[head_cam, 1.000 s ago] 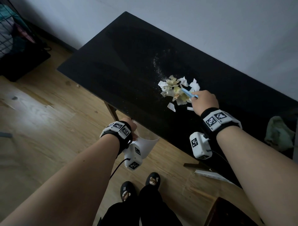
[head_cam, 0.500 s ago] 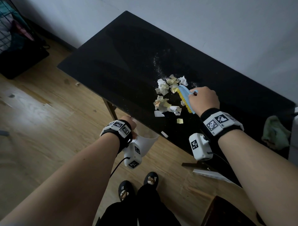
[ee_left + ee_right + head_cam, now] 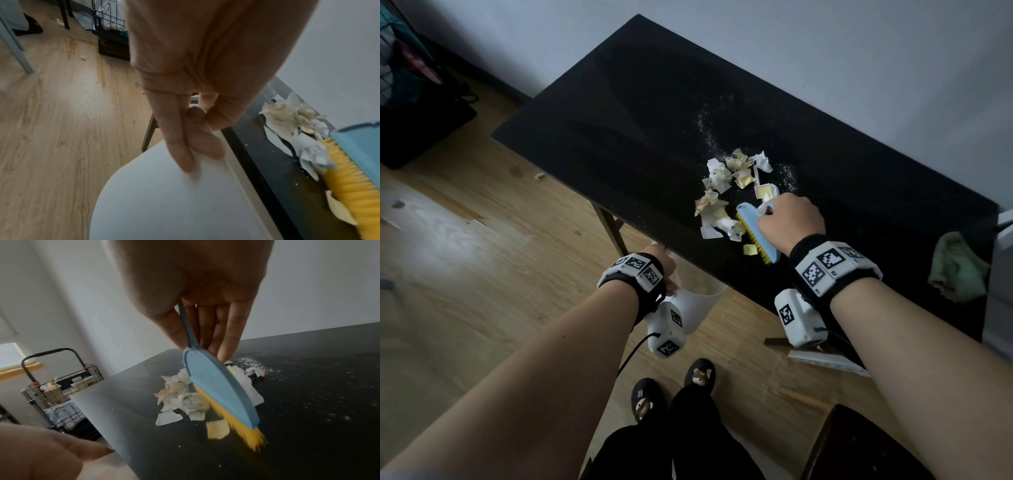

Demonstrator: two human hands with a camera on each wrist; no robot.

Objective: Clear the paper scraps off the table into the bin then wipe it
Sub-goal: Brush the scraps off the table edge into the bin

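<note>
Sweeping featherlight, flyaway paper scraps [image 3: 717, 209] near the counter [image 3: 640, 113] edge, the right hand [image 3: 789, 222] grips a brush [image 3: 756, 236] while the left hand [image 3: 666, 265] pinches the bin [image 3: 697, 305] rim below.

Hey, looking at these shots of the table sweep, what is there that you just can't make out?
- Inside of the white plastic bin: hidden in the head view by the left hand; the left wrist view shows only its outer wall.
- Handle of the blue brush with yellow bristles: covered by the right hand.
- Bristle tips: motion-blurred in the right wrist view.
- Print on the crumpled paper scraps: too small.
- Green cloth: dim, shape unclear.
</note>
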